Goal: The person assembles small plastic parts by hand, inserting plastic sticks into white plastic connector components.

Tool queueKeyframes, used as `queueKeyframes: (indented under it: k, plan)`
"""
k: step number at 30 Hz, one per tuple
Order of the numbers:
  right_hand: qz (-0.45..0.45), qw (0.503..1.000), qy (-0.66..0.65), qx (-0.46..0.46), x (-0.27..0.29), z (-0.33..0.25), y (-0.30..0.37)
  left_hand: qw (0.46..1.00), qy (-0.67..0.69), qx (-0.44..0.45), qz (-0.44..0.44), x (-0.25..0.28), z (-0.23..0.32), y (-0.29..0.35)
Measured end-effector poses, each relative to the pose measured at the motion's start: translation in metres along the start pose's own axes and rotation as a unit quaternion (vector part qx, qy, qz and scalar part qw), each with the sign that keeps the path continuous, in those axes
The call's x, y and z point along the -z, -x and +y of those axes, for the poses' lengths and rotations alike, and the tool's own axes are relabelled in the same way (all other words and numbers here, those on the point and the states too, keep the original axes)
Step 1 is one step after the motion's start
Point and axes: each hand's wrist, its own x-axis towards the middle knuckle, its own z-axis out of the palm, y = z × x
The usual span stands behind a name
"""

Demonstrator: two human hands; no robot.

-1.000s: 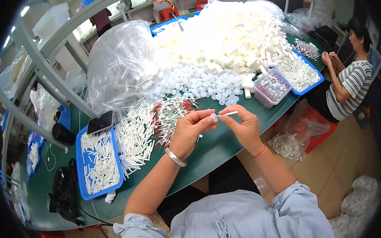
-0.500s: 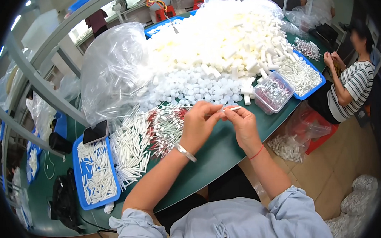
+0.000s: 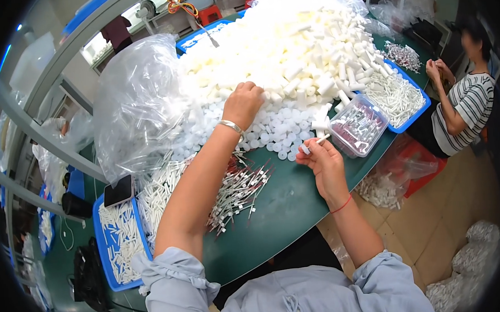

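My left hand (image 3: 244, 104) reaches out to the near edge of a heap of white foam cylinders (image 3: 290, 52). Its fingers curl down and together; their tips and anything between them are hidden. Under that wrist lie pale translucent round caps (image 3: 279, 129). Closer to me, my right hand (image 3: 325, 166) pinches a thin white stick (image 3: 322, 138), with a small pale piece at its lower end. Left of it on the green table lies a bundle of thin red-and-white sticks (image 3: 238, 193), partly behind my left forearm.
White sticks fill a blue tray (image 3: 114, 242) at left, beside a phone (image 3: 118, 191). A clear plastic box (image 3: 359, 125) and another blue tray (image 3: 412, 122) stand at right. A large plastic bag (image 3: 134, 100) and metal frame (image 3: 48, 138) rise at left. A person (image 3: 462, 99) sits at right.
My hands have parted. The left went forward to the foam heap, while the right stayed near its place, moving slightly toward me with the stick. The view has shifted slightly.
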Motion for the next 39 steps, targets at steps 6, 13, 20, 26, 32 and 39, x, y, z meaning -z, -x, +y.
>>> queueKeyframes:
  k: [6, 13, 20, 26, 32, 39]
  plan:
    - [-0.039, 0.994, 0.086, 0.059, -0.013, -0.013, 0.006, 0.981, 0.167, 0.021, 0.095, 0.042, 0.02, 0.05]
    - [-0.178, 0.923, 0.261, 0.22, -0.044, -0.014, 0.033, 0.668, 0.69, 0.243, -0.136, 0.114, 0.095, 0.144]
    - [-0.188, 0.895, 0.302, 0.27, -0.074, -0.015, 0.067, 0.647, 0.703, 0.295, -0.028, 0.13, 0.12, 0.181]
    - [-0.178, 0.805, 0.407, 0.393, -0.08, -0.006, 0.077, 0.885, 0.402, 0.194, 0.137, 0.121, 0.129, 0.202]
    - [-0.212, 0.765, 0.444, 0.417, -0.079, -0.005, 0.083, 0.815, 0.486, 0.315, -0.007, 0.136, 0.127, 0.214]
    - [-0.336, 0.648, 0.54, 0.419, -0.072, -0.021, 0.072, 0.845, 0.449, 0.284, -0.059, 0.148, 0.113, 0.231]
